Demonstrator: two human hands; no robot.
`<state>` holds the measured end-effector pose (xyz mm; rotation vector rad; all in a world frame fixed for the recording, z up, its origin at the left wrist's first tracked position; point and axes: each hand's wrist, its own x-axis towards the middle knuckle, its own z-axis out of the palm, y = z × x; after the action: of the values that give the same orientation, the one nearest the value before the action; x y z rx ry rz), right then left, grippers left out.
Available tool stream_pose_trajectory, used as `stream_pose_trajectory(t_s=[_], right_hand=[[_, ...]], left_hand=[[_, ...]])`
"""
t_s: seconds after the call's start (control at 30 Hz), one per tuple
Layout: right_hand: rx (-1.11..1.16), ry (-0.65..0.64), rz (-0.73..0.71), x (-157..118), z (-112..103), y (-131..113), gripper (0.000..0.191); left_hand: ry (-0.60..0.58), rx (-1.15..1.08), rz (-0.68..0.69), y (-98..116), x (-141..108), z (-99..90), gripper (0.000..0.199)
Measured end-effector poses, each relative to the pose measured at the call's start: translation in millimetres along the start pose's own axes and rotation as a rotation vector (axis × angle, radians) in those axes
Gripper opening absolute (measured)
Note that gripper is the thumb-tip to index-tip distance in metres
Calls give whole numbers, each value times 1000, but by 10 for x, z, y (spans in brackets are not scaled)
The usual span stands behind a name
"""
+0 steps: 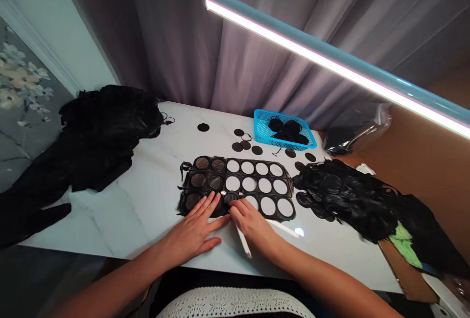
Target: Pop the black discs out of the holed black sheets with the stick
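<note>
A black sheet (257, 177) with rows of round openings lies on the white marbled table. White shows through most openings on its right side, while those on the left are filled dark. My left hand (198, 225) rests with spread fingers on the sheet's lower left edge. Beside it, my right hand (247, 220) has its fingers closed round a thin white stick (244, 244), at a dark round piece (230, 198) in the bottom row. Another white strip (284, 228) lies partly behind my right hand.
Black fabric (106, 132) is heaped at the left, and black round pieces (338, 191) are piled at the right. A blue basket (262, 140) holds black bundles near the curtain. Loose black discs (203, 127) lie behind the sheet. A lit tube lamp (330, 63) hangs above.
</note>
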<state>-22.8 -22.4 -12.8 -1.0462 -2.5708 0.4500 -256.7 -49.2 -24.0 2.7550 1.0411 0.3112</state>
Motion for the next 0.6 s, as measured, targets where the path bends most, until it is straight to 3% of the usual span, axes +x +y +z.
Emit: stream_pose_trajectory(t_s=[0.17, 0.23, 0.3, 0.47, 0.6], right_hand=[[19, 336, 358, 119, -317, 460, 13], [65, 396, 410, 231, -404, 551, 13], [146, 349, 359, 350, -383, 496, 12], [349, 30, 144, 504, -61, 112, 11], [482, -24, 85, 476, 38, 1, 7]], left_hand=[[12, 11, -2, 14, 8, -19, 63], [10, 21, 1, 24, 11, -39, 63], [8, 37, 8, 36, -5, -58, 62], [74, 112, -78, 51, -207, -52, 65], [107, 162, -108, 48, -396, -33, 54]])
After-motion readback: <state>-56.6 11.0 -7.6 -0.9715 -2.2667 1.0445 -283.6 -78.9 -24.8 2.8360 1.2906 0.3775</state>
